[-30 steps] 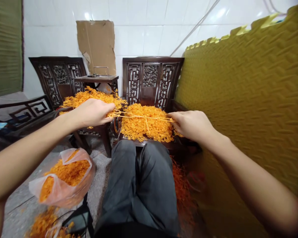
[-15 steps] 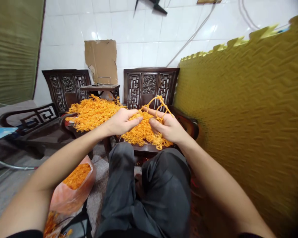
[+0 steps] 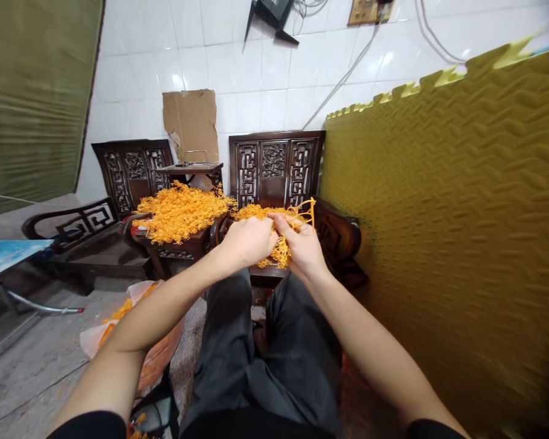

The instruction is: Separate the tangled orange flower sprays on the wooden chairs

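A: The left hand point(image 3: 248, 239) and the right hand point(image 3: 302, 244) sit knuckle to knuckle, both closed on 1 clump of orange strands point(image 3: 280, 249) pinched between them.

B: Where does the clump lie against the hands?

A: Its bulk hangs just below the right thumb, between the 2 palms, and a few loops point(image 3: 302, 210) stand up above the right fingers. Beyond the knuckles, on the carved chair seat point(image 3: 265, 275), lies the nearer orange pile point(image 3: 256, 212). A second pile point(image 3: 180, 210) lies off past the left hand, on the neighbouring seat.

B: What could go wrong from here?

A: I'd judge the raised loops the weak point. They look thin and tangled, so a sharp tug apart could snap them or knot them tighter. Loose bits could also slip out below the grip and drop onto the dark trousers point(image 3: 265, 347) or the floor, since nothing sits under the hands to catch them. The plastic bag point(image 3: 155, 356) lies well back, below the left forearm.

B: And on the right side?

A: Only the yellow foam mat point(image 3: 448, 231), standing apart from the right arm.
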Motion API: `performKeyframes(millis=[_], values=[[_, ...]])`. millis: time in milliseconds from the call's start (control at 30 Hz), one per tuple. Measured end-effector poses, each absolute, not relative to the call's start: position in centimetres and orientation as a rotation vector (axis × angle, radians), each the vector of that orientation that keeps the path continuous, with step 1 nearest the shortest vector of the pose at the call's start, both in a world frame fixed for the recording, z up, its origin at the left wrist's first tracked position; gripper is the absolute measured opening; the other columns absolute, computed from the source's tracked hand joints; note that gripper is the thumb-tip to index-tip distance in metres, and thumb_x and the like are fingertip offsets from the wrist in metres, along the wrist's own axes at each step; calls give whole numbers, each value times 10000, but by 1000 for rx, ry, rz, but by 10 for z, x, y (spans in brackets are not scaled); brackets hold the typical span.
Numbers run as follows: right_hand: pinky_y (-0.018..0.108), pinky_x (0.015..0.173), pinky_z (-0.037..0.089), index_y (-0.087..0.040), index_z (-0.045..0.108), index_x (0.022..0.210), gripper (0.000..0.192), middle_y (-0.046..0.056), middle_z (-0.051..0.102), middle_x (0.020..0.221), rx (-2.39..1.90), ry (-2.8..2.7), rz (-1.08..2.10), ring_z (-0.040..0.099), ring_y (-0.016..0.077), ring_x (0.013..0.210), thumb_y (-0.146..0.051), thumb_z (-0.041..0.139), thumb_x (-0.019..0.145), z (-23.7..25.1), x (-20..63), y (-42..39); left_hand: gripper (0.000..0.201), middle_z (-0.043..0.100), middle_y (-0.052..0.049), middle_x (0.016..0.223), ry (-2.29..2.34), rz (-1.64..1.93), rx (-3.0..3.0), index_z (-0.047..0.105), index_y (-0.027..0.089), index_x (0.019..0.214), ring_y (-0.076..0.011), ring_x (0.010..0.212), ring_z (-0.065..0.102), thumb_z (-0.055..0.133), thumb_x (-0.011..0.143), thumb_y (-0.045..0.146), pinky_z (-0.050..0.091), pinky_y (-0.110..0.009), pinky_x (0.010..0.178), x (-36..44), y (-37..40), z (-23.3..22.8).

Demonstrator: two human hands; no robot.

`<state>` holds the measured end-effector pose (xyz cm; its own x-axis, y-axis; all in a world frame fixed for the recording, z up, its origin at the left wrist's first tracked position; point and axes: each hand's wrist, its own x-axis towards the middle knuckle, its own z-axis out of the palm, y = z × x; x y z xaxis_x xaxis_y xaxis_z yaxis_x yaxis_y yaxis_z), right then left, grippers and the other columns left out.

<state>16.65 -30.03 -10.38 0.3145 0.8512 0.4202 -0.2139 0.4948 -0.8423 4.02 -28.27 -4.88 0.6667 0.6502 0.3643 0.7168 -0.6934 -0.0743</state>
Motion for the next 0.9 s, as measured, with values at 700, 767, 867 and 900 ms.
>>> performKeyframes(millis=[700,767,867,900], values=[[304,617,371,-194,568,706,402,-4,552,641,-1324,-1780,393,499,158,622,-523,523,933,-99,196,-311,224,705,-29,754,-548,-1507,-2884,757,180,877,-137,692,599,603,964,319,471,-286,743,48,-240,-22],[317,684,440,-193,628,771,366,16,616,692,-1251,-1732,473,587,191,712,-518,560,925,-98,194,-314,250,673,-15,697,-607,-1751,-2859,741,185,815,-127,650,567,605,966,331,465,-276,695,52,-240,-25],[361,835,510,-197,680,915,290,44,719,824,-1078,-1615,713,680,231,859,-484,641,895,-101,192,-314,326,623,-6,645,-650,-2095,-2902,699,185,730,-98,568,513,610,970,387,431,-245,578,59,-235,-31],[367,834,520,-198,678,946,283,45,732,842,-1038,-1563,779,687,227,842,-471,677,873,-103,192,-313,344,614,-4,636,-674,-2185,-2935,692,184,723,-84,527,483,618,965,417,407,-234,530,62,-232,-34]])
